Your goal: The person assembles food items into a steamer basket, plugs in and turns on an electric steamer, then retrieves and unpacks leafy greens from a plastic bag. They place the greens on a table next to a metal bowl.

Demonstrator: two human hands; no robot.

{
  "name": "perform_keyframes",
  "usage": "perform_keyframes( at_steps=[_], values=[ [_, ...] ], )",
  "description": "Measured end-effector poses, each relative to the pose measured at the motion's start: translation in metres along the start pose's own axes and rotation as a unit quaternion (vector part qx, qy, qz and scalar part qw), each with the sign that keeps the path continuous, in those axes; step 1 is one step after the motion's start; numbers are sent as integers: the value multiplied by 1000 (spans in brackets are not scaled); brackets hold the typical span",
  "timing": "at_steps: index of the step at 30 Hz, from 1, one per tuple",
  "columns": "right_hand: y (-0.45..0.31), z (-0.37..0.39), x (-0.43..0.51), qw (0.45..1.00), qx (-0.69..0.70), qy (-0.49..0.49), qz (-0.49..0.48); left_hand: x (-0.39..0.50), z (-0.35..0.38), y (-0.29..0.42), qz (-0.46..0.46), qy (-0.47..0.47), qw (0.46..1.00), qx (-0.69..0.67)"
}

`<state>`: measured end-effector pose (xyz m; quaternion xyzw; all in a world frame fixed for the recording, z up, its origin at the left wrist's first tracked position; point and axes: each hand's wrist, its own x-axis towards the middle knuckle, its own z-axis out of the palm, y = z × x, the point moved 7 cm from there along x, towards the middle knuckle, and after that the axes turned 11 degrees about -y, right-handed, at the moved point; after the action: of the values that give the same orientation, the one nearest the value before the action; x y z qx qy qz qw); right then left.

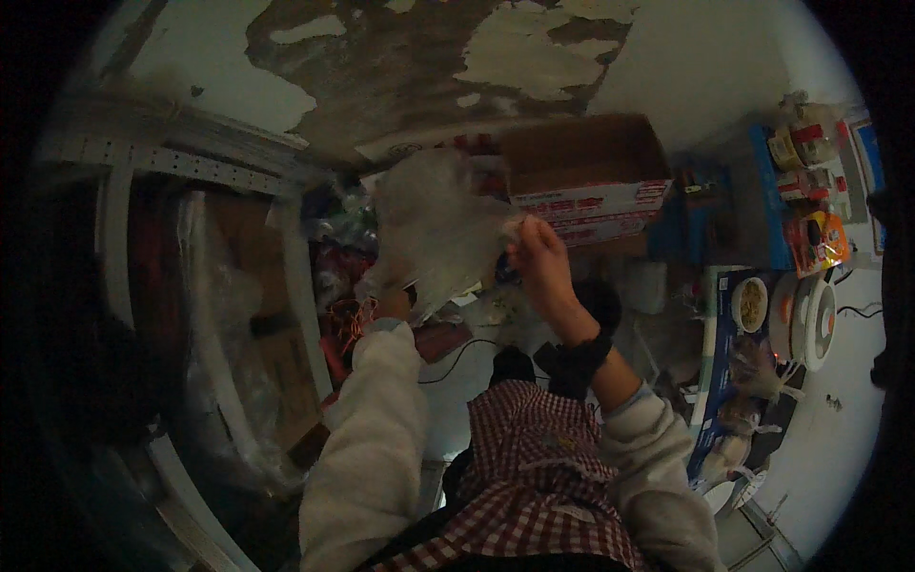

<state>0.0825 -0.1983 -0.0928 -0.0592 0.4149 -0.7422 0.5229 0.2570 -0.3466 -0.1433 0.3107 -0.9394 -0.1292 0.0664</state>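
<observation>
A pale translucent plastic bag (436, 229) hangs spread in front of me, blurred by motion. My right hand (542, 261) pinches its right edge between thumb and fingers, close to the open cardboard box. My left hand (393, 304) reaches up to the bag's lower left side. Only its wrist and back show, as the bag covers the fingers, so their grip is hidden. Behind the bag stands the white cardboard box (593, 207) with red print, its top open and its inside brown.
A metal shelf frame (300, 307) with plastic-wrapped cardboard (264, 286) rises on the left. Orange cord or netting (350, 322) lies near my left wrist. At right, a counter holds a bowl of food (749, 305), a white round appliance (815, 322) and knotted bags (758, 365). A black cable (457, 357) crosses the floor.
</observation>
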Motion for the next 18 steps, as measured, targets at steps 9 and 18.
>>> perform_keyframes(
  at_steps=[9, 18],
  values=[
    [43, -7, 45, 982, -126, -139, -34, 34, -9, 32, 112, -87, 989, -33],
    [-19, -1, 65, 970, -212, -28, -114, -11, -121, 4, 12, 29, 544, -838]
  ],
)
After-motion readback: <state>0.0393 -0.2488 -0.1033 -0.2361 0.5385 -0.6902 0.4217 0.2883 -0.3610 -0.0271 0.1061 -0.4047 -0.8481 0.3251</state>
